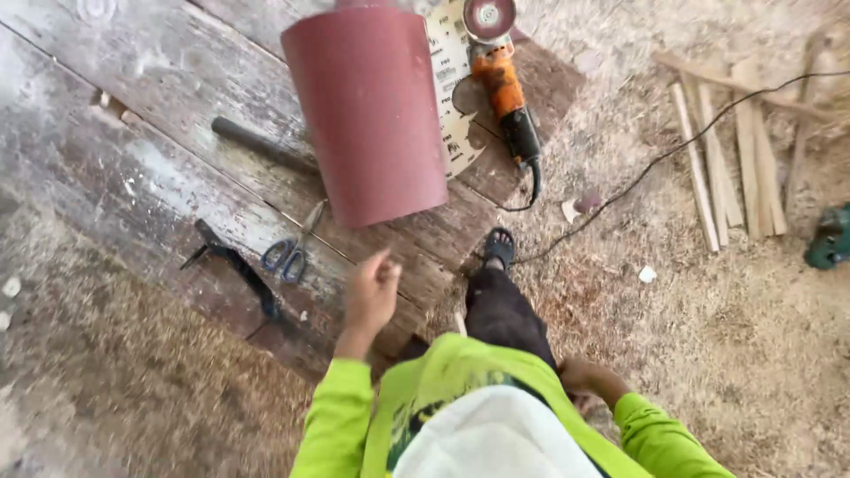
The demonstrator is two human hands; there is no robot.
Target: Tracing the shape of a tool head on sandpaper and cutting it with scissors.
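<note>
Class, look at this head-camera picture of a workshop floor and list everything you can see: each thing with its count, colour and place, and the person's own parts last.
sandpaper roll: one, dark red, standing on the boards, top centre
angle grinder: one, orange and black, right of the roll
cable: one, black, running right across the sawdust
patterned sheet: one, pale, under the grinder
scissors: one pair, blue handles, on the boards
dark rod: one, left of the roll
black tool: one, left of the scissors
wooden strips: several, pale, upper right
green tool: one, right edge, partly cut off
boards: worn grey-brown, left
left hand: loosely closed, empty, nearest the scissors
right hand: low by the leg, holding nothing visible
sandalled foot: one, centre
</note>
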